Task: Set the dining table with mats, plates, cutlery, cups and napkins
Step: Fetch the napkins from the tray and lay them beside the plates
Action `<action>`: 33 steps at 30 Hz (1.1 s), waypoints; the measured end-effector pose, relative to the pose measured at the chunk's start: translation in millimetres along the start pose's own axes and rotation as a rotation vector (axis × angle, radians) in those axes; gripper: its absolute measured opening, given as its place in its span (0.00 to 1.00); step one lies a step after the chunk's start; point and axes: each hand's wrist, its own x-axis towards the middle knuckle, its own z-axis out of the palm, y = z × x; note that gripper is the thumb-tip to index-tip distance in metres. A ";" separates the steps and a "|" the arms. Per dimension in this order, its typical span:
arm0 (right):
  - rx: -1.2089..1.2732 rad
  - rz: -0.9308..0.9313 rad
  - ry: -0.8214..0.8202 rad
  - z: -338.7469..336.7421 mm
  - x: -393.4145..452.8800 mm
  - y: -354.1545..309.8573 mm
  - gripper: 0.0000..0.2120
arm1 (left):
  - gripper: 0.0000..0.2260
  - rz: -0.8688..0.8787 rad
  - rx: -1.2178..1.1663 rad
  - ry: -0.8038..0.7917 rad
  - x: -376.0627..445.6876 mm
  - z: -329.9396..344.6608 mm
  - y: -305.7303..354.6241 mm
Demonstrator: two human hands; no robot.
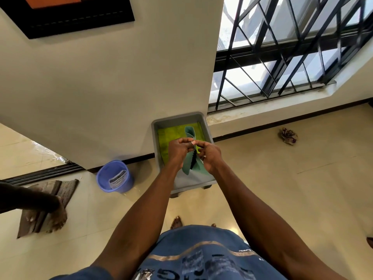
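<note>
Teal napkin [189,158] pinched between both hands over the bin [161,123]: left hand [178,149] curls round its left edge, right hand [209,156] pinches the right edge, fingertips close together at the top. Napkin top is rolled and pokes up behind the knuckles; bottom hangs below the hands with a zigzag edge, and its middle is hidden by fingers. Green mat [164,141] lies flat in the grey bin, partly covered. Blue bucket [114,179] stands left, label unreadable. Crumpled rag [287,136] on floor, right. Another person's foot [57,218] on doormat [43,207], leg cut off at frame edge.
</note>
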 end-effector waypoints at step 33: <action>-0.780 -0.774 0.009 66.7 -4.4 -136.7 0.07 | 0.06 0.725 0.528 0.112 19.3 -90.7 152.5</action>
